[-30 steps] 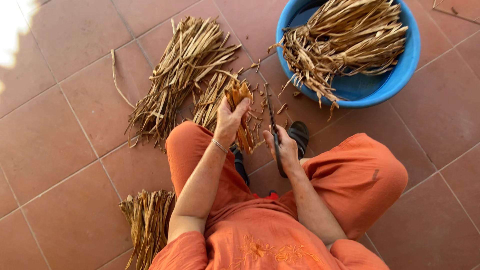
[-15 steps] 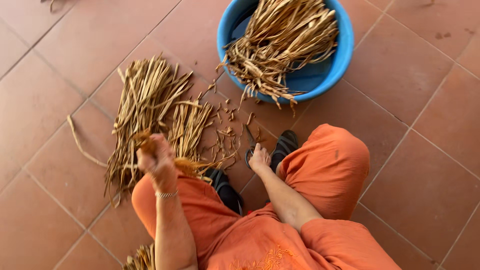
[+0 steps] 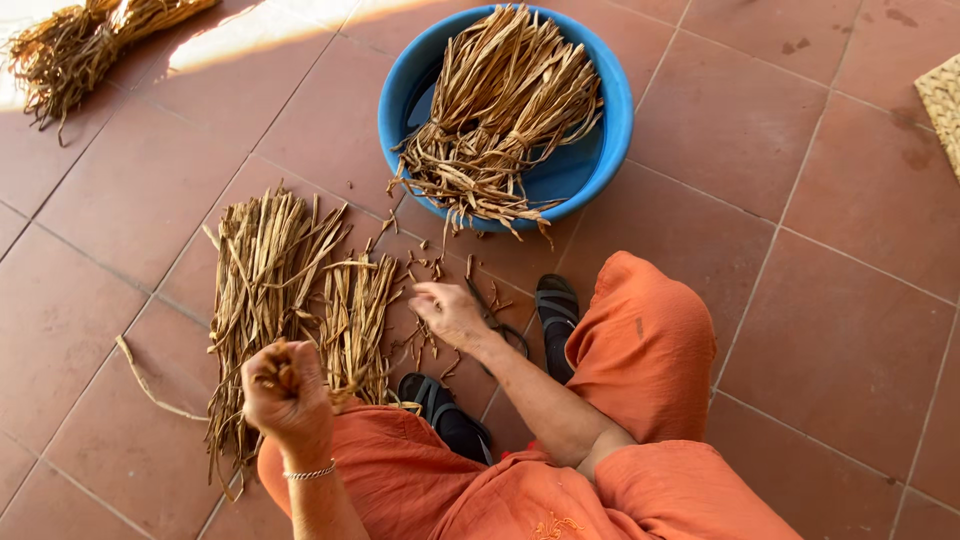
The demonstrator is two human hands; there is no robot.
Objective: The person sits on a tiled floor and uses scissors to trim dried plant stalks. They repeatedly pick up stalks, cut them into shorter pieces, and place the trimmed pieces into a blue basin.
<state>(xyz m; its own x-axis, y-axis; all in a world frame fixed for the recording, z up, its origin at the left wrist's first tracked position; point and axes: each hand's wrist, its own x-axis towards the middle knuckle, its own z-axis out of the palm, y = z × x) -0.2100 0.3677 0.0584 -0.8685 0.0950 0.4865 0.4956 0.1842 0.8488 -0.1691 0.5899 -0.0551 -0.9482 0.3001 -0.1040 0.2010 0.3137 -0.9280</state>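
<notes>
Left hand point(image 3: 288, 392) fisted around dry strips point(image 3: 275, 375); right hand point(image 3: 450, 313) open, fingers loose over scissors point(image 3: 492, 312). Best gripped firmly, ends aligned.

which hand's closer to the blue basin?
Right. The right hand hovers over the floor scraps just below the blue basin. The left hand is farther back, clutching dried strips above the knee.
</notes>
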